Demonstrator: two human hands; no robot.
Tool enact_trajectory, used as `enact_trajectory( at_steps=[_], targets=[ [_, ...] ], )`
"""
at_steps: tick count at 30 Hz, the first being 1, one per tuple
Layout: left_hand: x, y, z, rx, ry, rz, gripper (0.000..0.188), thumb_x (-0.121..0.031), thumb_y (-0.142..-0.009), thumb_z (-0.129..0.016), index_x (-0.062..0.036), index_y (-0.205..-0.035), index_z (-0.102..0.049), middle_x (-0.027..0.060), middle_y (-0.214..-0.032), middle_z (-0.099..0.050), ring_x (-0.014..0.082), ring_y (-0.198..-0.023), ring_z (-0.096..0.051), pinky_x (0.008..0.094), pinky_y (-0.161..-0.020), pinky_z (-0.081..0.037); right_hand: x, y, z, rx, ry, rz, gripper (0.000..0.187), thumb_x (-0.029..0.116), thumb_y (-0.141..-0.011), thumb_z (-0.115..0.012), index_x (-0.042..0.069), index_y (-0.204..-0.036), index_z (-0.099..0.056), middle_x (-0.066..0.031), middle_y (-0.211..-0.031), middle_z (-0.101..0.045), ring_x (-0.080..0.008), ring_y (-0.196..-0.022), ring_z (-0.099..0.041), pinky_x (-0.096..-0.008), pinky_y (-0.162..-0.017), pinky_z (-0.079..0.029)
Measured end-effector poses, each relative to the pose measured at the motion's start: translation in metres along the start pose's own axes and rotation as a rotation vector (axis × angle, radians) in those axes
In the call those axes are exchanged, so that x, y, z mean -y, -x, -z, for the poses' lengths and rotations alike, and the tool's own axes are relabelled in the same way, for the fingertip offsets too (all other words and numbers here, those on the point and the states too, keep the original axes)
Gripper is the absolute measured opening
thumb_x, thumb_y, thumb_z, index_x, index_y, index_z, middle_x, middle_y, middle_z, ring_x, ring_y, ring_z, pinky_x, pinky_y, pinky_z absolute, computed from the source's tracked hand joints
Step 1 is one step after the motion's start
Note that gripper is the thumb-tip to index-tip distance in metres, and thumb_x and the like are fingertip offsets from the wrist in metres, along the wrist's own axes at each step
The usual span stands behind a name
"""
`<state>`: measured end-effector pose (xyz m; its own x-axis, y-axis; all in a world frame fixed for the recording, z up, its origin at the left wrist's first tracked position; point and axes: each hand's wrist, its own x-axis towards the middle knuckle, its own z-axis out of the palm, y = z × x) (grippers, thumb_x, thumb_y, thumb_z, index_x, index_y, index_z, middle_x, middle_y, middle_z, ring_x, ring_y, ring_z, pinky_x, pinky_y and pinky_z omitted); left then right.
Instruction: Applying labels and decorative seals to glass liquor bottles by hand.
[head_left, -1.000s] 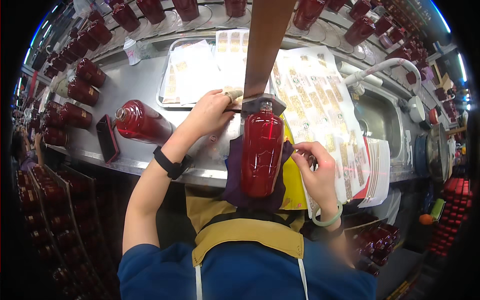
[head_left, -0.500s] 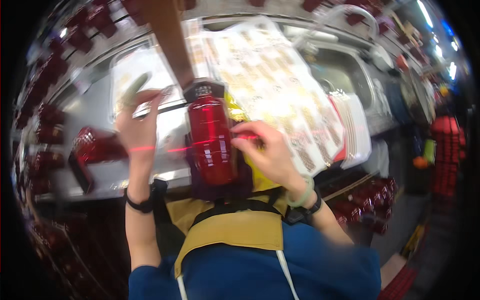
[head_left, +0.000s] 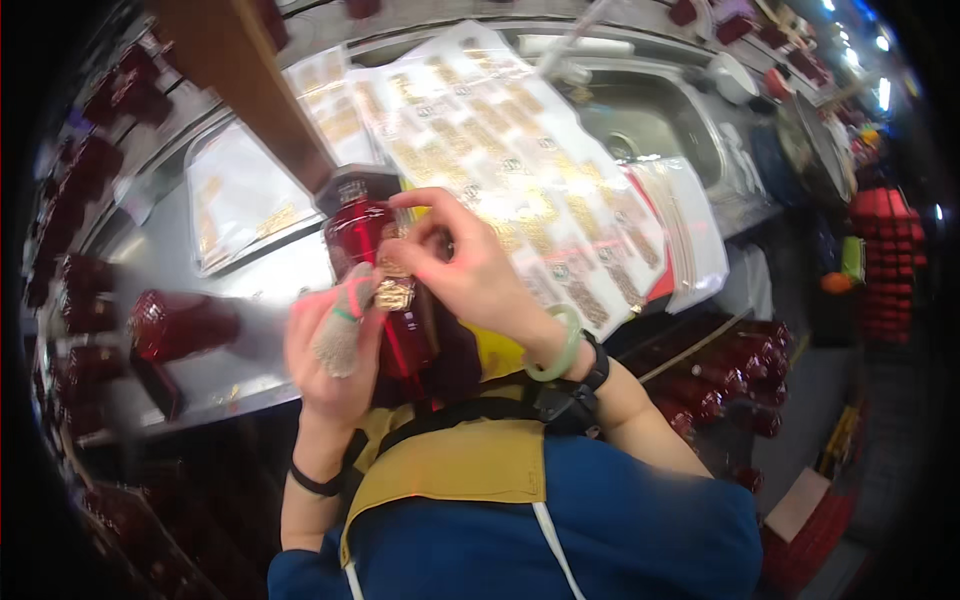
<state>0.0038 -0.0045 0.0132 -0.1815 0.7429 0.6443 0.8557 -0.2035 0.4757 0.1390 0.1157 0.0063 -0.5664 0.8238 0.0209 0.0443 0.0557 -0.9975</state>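
A dark red glass bottle [head_left: 357, 224] lies neck away from me on a dark cloth, below a brown post. Over its body is a small gold label [head_left: 394, 293]. My right hand [head_left: 462, 268] pinches this label's upper part between thumb and finger. My left hand [head_left: 330, 365] is closed at the label's left edge, fingertips against it. A grey cloth cover [head_left: 338, 342] with a green band sits on one left digit, which is slightly blurred. The bottle's lower part is partly hidden by my hands.
White sheets [head_left: 500, 150] of gold labels lie to the far right, beside a steel sink [head_left: 650, 125]. Another red bottle [head_left: 185, 325] lies at left. The brown post [head_left: 245, 90] rises beyond my hands. More red bottles [head_left: 735, 370] stand at lower right.
My left hand has come down and right to the bottle. My right hand has moved left over it, and a gold label now shows between them. The view has shifted.
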Motion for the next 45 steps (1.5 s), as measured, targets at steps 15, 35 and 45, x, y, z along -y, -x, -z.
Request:
enact_trajectory(
  at_steps=[15,35,45],
  targets=[
    [0.042,-0.012,0.039,-0.211,-0.073,0.05,0.059,0.013,-0.08,-0.074,0.0048,-0.135,-0.054,0.0112,-0.103,-0.074,0.0157,-0.086,-0.07,0.0294,-0.082,-0.055,0.023,0.004,0.023,0.004,0.003,0.03,0.032,-0.001,-0.091,-0.065,0.004,-0.123,-0.062,0.0024,-0.085,-0.058,-0.0035,-0.075,-0.05,-0.02,-0.068,-0.042],
    [0.027,-0.014,-0.007,-0.069,0.669,0.789,0.053,-0.002,-0.096,-0.061,0.003,-0.145,-0.042,0.0196,-0.134,-0.06,0.0269,-0.122,-0.06,0.0379,-0.103,-0.047,0.019,-0.023,0.005,0.17,0.089,0.032,0.023,0.002,-0.09,-0.067,0.003,-0.113,-0.066,0.0019,-0.086,-0.06,-0.0038,-0.076,-0.05,-0.0203,-0.065,-0.039],
    [0.016,-0.007,-0.007,0.218,1.073,0.905,0.081,-0.003,-0.091,-0.07,0.0035,-0.155,-0.021,0.0147,-0.145,-0.045,0.0208,-0.131,-0.049,0.0382,-0.11,-0.042,0.007,-0.033,-0.003,-0.014,-0.092,-0.093,0.027,0.01,-0.089,-0.073,0.004,-0.114,-0.066,0.0067,-0.082,-0.048,-0.003,-0.073,-0.043,-0.019,-0.064,-0.036]
  ],
)
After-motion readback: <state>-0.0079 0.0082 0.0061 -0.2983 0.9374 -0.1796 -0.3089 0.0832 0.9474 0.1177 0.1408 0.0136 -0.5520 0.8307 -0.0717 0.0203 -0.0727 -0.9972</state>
